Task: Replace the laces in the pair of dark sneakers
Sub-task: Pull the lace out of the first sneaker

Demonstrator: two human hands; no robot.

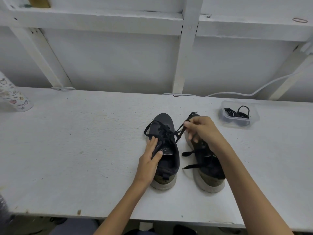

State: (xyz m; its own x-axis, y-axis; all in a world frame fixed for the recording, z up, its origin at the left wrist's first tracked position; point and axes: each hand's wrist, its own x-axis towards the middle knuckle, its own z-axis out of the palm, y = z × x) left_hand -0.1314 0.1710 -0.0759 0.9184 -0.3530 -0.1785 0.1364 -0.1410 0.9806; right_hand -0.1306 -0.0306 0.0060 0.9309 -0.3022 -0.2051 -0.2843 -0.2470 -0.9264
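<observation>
Two dark sneakers with pale soles stand side by side on the white table, toes pointing away from me. The left sneaker has a black lace threaded and tangled over its tongue. My left hand rests with straight fingers on this shoe's left side and tongue. The right sneaker is partly hidden under my right arm, with loose lace ends lying across it. My right hand pinches a strand of the left shoe's lace, pulled taut toward the right.
A clear plastic box holding black coiled laces sits at the back right. A patterned white cup stands at the far left. A white cable runs along the back wall.
</observation>
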